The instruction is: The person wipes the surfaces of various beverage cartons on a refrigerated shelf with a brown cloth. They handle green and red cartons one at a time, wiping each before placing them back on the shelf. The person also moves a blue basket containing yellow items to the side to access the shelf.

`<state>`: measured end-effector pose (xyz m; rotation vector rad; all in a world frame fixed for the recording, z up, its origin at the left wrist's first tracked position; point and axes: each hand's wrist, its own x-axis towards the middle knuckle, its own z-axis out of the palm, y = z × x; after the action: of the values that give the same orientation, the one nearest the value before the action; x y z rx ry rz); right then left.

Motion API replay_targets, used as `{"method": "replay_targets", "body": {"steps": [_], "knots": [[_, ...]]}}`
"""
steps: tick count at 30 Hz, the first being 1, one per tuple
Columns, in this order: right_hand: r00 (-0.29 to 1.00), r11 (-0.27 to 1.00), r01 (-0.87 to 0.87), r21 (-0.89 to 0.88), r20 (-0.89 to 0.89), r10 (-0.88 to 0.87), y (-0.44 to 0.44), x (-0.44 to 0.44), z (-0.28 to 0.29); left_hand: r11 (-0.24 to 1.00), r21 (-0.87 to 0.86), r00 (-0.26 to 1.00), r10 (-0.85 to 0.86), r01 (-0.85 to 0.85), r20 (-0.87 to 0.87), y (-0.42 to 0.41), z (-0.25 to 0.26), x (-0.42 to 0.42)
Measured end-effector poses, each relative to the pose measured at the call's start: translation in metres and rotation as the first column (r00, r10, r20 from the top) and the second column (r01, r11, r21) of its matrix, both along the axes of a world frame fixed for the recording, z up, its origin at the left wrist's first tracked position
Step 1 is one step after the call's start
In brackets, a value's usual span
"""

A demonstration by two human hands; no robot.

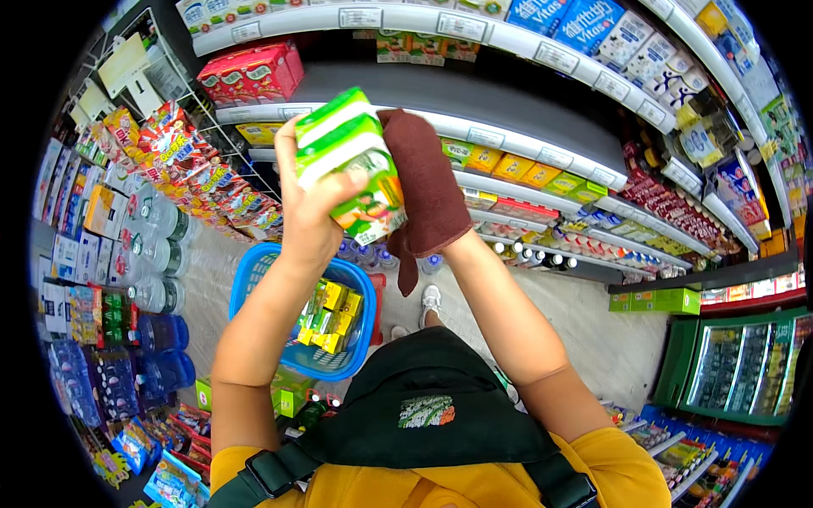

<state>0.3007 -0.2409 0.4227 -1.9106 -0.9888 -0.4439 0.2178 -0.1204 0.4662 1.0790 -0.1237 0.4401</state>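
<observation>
In my left hand (pixel 317 203) is a green and white drink carton pack (pixel 349 165) with fruit pictures, held up in front of the shelves. A dark brown cloth (pixel 427 184) covers my right hand (pixel 432 178), hiding its fingers; the cloth lies against the pack's right side. Whether the right hand also grips the pack cannot be told. Below my left forearm, a blue plastic basket (pixel 365 336) holds several small yellow and green cartons (pixel 330 311).
A grey shelf (pixel 457 95) with price-tag rails runs across the front, and pink carton packs (pixel 251 73) stand at its left. Snack bags (pixel 190 165) hang on a wire rack at left, above large water bottles (pixel 162 247). A green-framed cooler (pixel 737 368) stands at right.
</observation>
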Motion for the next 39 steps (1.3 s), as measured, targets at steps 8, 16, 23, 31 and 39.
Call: {"method": "replay_targets", "body": {"steps": [8,16,23,31,39], "knots": [[0.803,0.850,0.412,0.329,-0.572,-0.167,-0.004,-0.078,0.013,0.946,0.174,0.956,0.246,-0.272,0.159,-0.033,-0.030,0.017],[0.575,0.501,0.503,0.704,-0.705,0.414,-0.050,-0.052,-0.042,0.603,0.569,0.753,0.084,-0.560,0.652,-0.072,-0.052,0.051],[0.732,0.873,0.445,-0.198,-0.482,-0.482,-0.110,-0.033,-0.021,0.954,0.299,0.989,-0.035,-0.010,0.144,-0.088,-0.052,0.081],[0.914,0.914,0.387,-0.122,-0.080,-0.398,-0.141,0.005,0.007,0.826,-0.523,0.925,-0.340,0.209,-0.167,-0.037,-0.038,0.103],[0.976,0.592,0.218,-0.775,0.166,-0.143,-0.088,0.167,-0.006,0.908,-0.391,0.953,-0.236,0.149,-0.187,-0.017,-0.049,0.101]]}}
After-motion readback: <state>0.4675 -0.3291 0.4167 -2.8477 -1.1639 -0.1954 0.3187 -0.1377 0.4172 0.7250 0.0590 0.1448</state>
